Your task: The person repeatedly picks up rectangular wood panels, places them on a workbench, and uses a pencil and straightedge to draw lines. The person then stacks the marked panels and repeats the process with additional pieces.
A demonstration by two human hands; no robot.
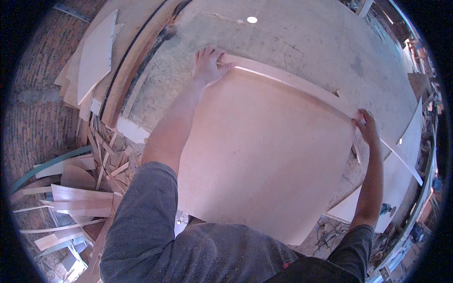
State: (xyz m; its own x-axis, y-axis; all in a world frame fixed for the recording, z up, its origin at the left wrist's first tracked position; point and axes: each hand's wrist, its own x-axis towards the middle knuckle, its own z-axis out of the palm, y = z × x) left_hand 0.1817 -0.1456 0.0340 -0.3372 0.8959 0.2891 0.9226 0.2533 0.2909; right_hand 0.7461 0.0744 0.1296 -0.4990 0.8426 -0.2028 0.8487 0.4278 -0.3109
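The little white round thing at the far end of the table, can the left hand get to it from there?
Probably yes. The left hand rests on the thin wood strip, and the dusty table between it and the white round thing looks bare, though it would need a long stretch.

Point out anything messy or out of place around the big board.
Wood offcuts lie in a jumbled heap on the brick floor to the left of the dusty table. The large board lies flat, with the left hand and right hand on a thin strip along its far edge.
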